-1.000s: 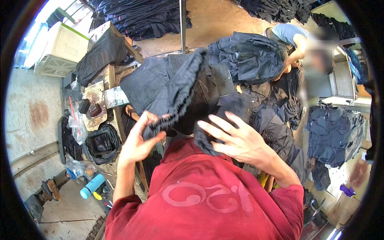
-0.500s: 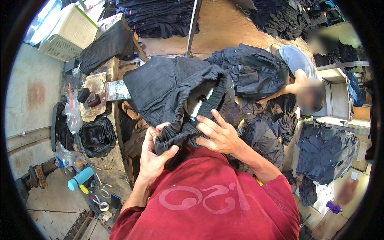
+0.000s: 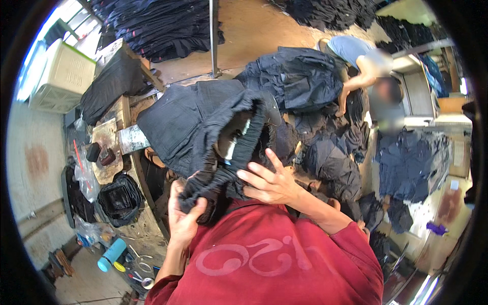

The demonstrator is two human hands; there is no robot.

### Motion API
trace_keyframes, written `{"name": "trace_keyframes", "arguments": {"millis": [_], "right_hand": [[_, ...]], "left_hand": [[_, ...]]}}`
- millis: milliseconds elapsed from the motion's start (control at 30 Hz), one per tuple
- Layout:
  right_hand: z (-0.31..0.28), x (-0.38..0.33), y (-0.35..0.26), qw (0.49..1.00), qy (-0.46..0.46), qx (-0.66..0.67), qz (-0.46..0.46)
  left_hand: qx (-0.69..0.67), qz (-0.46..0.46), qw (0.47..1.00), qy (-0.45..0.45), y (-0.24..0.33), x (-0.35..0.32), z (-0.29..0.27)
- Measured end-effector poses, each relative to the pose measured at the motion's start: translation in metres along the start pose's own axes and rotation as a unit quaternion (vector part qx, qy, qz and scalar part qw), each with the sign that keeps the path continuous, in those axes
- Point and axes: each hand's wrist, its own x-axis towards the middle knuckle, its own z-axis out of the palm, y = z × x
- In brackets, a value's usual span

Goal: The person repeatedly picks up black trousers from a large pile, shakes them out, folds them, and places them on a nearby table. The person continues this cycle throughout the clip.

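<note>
A black garment [image 3: 175, 122] with a gathered, elastic-looking band is spread in front of me, its round opening facing up. My left hand [image 3: 185, 216] is closed on the band's near left edge, thumb on top. At the near right of the opening, my right hand [image 3: 272, 184] has its fingertips on the band, one finger lifted away; its thumb is hidden. Inside the opening, pale and dark parts show, too shadowed to name. The garment's left end lies by a worn whitish metal piece [image 3: 133, 140].
A wooden bench [image 3: 147, 195] at left carries a black-lined bin [image 3: 119, 198]. A blue bottle [image 3: 112, 254] lies lower left. A metal post [image 3: 214, 40] stands ahead, beside stacked dark cloth [image 3: 152, 25]. A co-worker [image 3: 356, 56] bends over dark garments [image 3: 300, 79] at right.
My view has swung, so surroundings sit further left. Both hands stay on the band, and its opening looks narrower. The co-worker's arm has shifted.
</note>
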Motion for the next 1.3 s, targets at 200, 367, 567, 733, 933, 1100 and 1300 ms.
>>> {"name": "trace_keyframes", "arguments": {"millis": [200,367,567,733,933,1100,1300], "right_hand": [[-0.030,-0.118,0.010,0.978,-0.145,0.063,0.133],[-0.023,-0.212,0.029,0.778,-0.128,0.033,0.614],[-0.020,-0.315,0.091,0.735,-0.109,0.040,0.669],[-0.019,-0.356,0.118,0.690,-0.079,0.165,0.700],[0.006,-0.343,0.114,0.634,-0.140,0.279,0.708],[0.015,-0.345,0.131,0.672,-0.121,0.316,0.659],[0.048,-0.401,0.188,0.695,-0.161,0.258,0.652]], "left_hand": [[-0.014,0.114,0.979,0.166,0.027,0.024,-0.040],[0.037,0.152,0.974,0.166,0.034,0.030,-0.049],[0.047,0.148,0.973,0.172,0.027,0.027,-0.034],[0.056,0.160,0.968,0.182,0.025,0.025,-0.030],[0.070,0.169,0.965,0.188,0.022,0.017,-0.014],[0.047,0.148,0.971,0.183,0.024,0.013,-0.009],[0.067,0.158,0.970,0.171,0.025,0.013,-0.010]]}}
